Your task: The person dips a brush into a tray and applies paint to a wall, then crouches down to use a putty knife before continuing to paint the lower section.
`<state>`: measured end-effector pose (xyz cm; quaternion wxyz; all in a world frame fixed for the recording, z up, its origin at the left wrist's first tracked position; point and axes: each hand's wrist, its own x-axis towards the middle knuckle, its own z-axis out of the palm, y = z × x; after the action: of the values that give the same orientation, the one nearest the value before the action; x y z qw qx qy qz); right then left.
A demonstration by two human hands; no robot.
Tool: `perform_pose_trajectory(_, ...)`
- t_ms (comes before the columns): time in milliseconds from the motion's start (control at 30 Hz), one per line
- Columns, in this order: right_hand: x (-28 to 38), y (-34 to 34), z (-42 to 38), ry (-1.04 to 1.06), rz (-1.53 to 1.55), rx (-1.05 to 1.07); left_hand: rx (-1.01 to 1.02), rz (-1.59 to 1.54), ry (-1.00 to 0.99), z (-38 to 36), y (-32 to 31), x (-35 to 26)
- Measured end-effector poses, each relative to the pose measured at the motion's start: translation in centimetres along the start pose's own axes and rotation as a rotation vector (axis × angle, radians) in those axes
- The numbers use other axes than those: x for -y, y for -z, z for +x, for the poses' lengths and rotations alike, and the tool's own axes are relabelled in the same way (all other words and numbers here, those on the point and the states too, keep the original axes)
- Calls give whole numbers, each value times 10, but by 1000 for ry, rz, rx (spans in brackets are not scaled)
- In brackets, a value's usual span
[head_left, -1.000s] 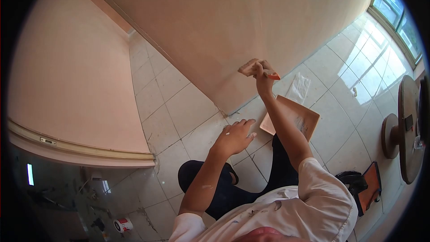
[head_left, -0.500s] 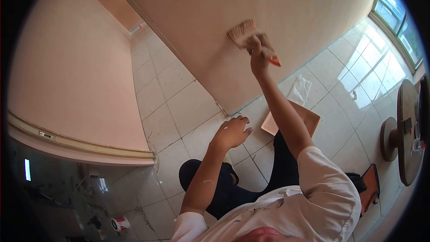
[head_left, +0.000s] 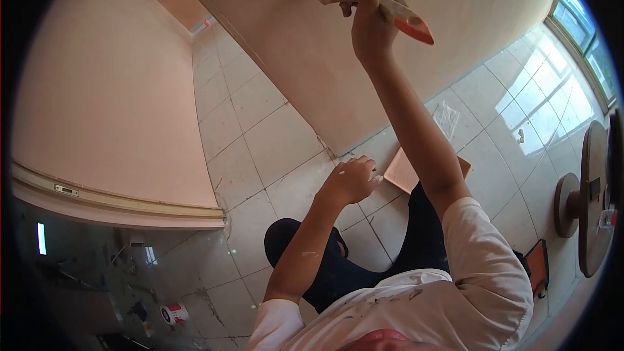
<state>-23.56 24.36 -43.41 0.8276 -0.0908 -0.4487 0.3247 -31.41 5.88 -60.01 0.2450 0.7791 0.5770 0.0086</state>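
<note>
My right hand [head_left: 376, 10] grips a wide paintbrush [head_left: 413, 25] with an orange-tipped handle. Its bristles meet the pale peach wall [head_left: 455, 19] high in the view. Lower down, my left hand [head_left: 353, 181] hovers in front of my knee, fingers loosely curled and the thumb apart, with nothing in it. White smears mark its back and forearm. Beside the wall's foot, a peach-coloured paint tray [head_left: 401, 172] lies on the tiles, partly covered by my right forearm. Crumpled clear plastic [head_left: 446, 119] lies just beyond the tray.
A round wooden spool-like table [head_left: 593, 221] stands at the right. An orange, dark-edged flat item [head_left: 537, 265] is near it. A white and red bucket [head_left: 174, 314] sits at lower left. The wall's bottom corner [head_left: 335, 156] juts toward me; another wall [head_left: 110, 97] is on the left.
My right hand has carried the brush up and slightly left along the wall. My left hand has shifted a little right, and its fingers have curled in more.
</note>
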Motion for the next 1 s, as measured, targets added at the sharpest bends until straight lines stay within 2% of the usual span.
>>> perform_pose_trajectory(100, -40, 27, -39, 57, -91, -3, 2, -1, 9, 0, 3, 3)
perform_pose_trajectory(167, -77, 66, -90, -13, -233, -47, 38, -7, -17, -3, 10, -1)
perform_pose_trajectory(233, -105, 111, -145, -96, -383, 1, 79, -25, 16, -6, 20, -6)
perform_pose_trajectory(300, -101, 135, -182, -234, -441, 46, 132, -49, 46, -9, 21, -8)
perform_pose_trajectory(333, -95, 139, -188, -233, -443, 47, 125, -56, 54, -10, 20, -8)
perform_pose_trajectory(400, -93, 143, -192, -276, -432, -12, 110, -54, 58, -7, 24, -9)
perform_pose_trajectory(500, -69, 91, -137, -298, -268, -77, 161, -45, 91, -11, 24, -12)
perform_pose_trajectory(567, -49, 63, -92, -495, -281, -76, 101, -74, 63, -12, 22, -11)
perform_pose_trajectory(600, -41, 59, -83, -499, -282, -75, 103, -77, 66, -13, 19, -10)
perform_pose_trajectory(667, -36, 51, -73, -26, -154, -71, 55, -72, 44, -13, 17, -6)
perform_pose_trajectory(767, -68, 79, -114, -50, -245, -50, 98, -70, 108, -13, 23, -8)
perform_pose_trajectory(867, -123, 144, -193, -71, -494, 28, 166, -168, 155, -13, 32, -10)
perform_pose_trajectory(900, -127, 157, -212, -48, -629, 60, 159, -163, 152, -12, 35, -11)
perform_pose_trajectory(933, -117, 160, -220, -41, -627, 60, 157, -128, 136, -11, 37, -13)
perform_pose_trajectory(1000, -98, 165, -235, -365, -508, -11, 159, -101, 122, -11, 38, -15)
